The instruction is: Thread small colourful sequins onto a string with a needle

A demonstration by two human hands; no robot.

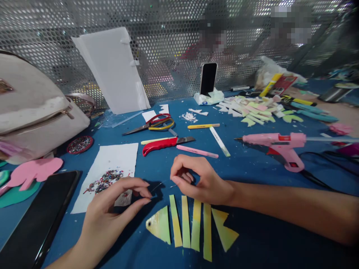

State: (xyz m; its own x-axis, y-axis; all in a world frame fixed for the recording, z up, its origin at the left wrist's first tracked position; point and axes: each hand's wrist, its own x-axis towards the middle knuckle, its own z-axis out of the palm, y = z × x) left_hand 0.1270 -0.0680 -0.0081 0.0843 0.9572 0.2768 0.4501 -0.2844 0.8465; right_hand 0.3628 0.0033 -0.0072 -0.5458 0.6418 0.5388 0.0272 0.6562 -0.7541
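My left hand (pixel 119 209) pinches a fine, shiny strand (pixel 156 187) between thumb and forefinger. Facing it, my right hand (pixel 198 177) is closed in a pinch, and a bit of similar strand shows just under its fingertips. Whether both bits are one piece, and whether it is thread or wire, I cannot make out. Just below my hands lies a yellow-green fish cut into pieces: a head (pixel 160 226) with a dark eye, several narrow strips (pixel 195 228) side by side, and a notched tail (pixel 225 228). My right hand hides the tops of some strips.
Glitter bits (pixel 105 181) lie on white paper (pixel 120 155). Beyond are scissors (pixel 158 121), a red-handled knife (pixel 162 145), markers (pixel 198 151) and foam scraps (pixel 252 110). A pink glue gun (pixel 280 144) with its cord sits right; a black phone (pixel 42 216) and bag (pixel 30 116) left.
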